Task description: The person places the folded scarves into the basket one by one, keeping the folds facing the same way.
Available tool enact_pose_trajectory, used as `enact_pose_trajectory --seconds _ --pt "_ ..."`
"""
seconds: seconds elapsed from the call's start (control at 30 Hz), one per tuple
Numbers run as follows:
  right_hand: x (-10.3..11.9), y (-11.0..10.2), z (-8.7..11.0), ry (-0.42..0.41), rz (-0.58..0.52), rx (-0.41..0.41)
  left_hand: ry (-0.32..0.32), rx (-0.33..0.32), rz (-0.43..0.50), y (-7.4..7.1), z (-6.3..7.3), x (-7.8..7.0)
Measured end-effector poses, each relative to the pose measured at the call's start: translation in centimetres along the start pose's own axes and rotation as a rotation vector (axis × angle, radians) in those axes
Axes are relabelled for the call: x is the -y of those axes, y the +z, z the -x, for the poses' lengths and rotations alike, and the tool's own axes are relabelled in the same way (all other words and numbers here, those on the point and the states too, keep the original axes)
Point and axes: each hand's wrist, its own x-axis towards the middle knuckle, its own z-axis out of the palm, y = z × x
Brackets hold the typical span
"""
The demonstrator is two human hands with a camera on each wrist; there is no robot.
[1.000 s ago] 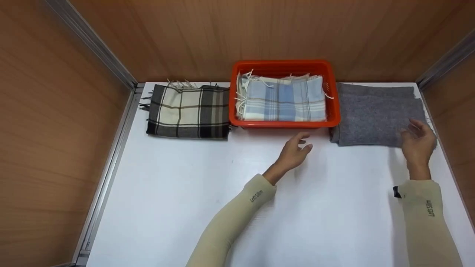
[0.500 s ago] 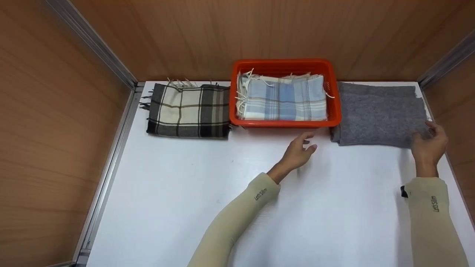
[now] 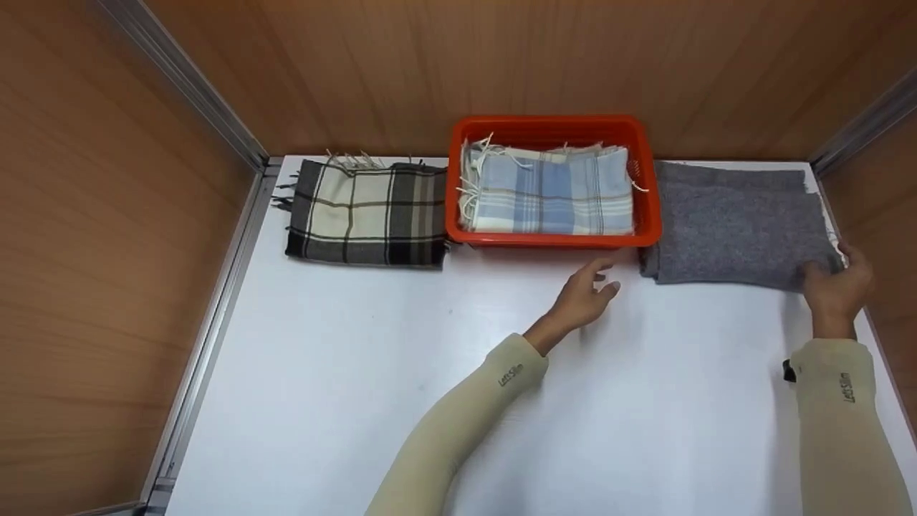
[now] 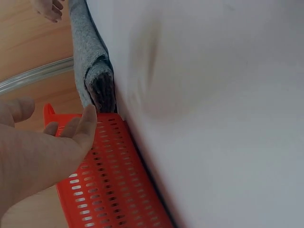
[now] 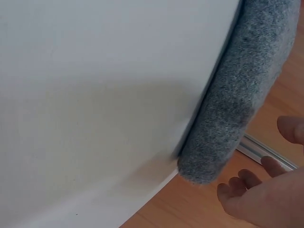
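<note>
A grey folded cloth point(image 3: 738, 222), perhaps a scarf or blanket, lies on the table right of a red plastic basket point(image 3: 551, 240). My right hand point(image 3: 839, 283) is at its front right corner, thumb over the near edge and fingers by the right side. In the right wrist view the fingers point(image 5: 249, 178) curve loosely beside the cloth's rounded end point(image 5: 202, 164), with a gap between. My left hand point(image 3: 582, 297) hovers in front of the basket, fingers loosely bent and holding nothing. The left wrist view shows it beside the basket's slotted wall point(image 4: 102, 175).
Inside the basket lies a folded blue-and-white plaid scarf point(image 3: 551, 190) with white fringe. A black, cream and brown plaid scarf point(image 3: 369, 211) lies folded to the basket's left. Wood-grain panels point(image 3: 544, 64) with metal edging enclose the white table point(image 3: 322, 401) at the back and sides.
My right hand has moved right and slightly towards me, from over the grey cloth to its front right corner. The left hand has drifted slightly right. The cloths and basket stay put.
</note>
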Motion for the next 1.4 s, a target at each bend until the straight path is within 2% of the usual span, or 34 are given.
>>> enact_pose_trajectory --seconds 0.33,0.47,0.83,0.97,1.27,1.4 --pt "-1.5 0.0 -0.8 0.011 0.078 0.076 0.011 0.000 -0.031 0.4 0.0 0.2" --pt "-1.8 -0.2 -0.9 0.036 0.102 0.147 0.013 0.005 -0.031 0.4 0.1 0.3" --pt "-1.3 -0.8 -1.3 0.089 0.145 0.268 -0.004 0.012 -0.006 0.1 0.4 0.3" --pt "-1.0 -0.7 -1.1 0.090 0.135 0.274 -0.018 0.019 -0.012 0.1 0.5 0.3" --pt "-1.1 -0.4 -1.0 0.061 0.126 0.220 -0.032 0.014 -0.001 0.0 0.5 0.7" --pt "-1.3 -0.4 -1.0 0.066 0.129 0.228 -0.047 0.012 0.004 0.0 0.4 0.9"
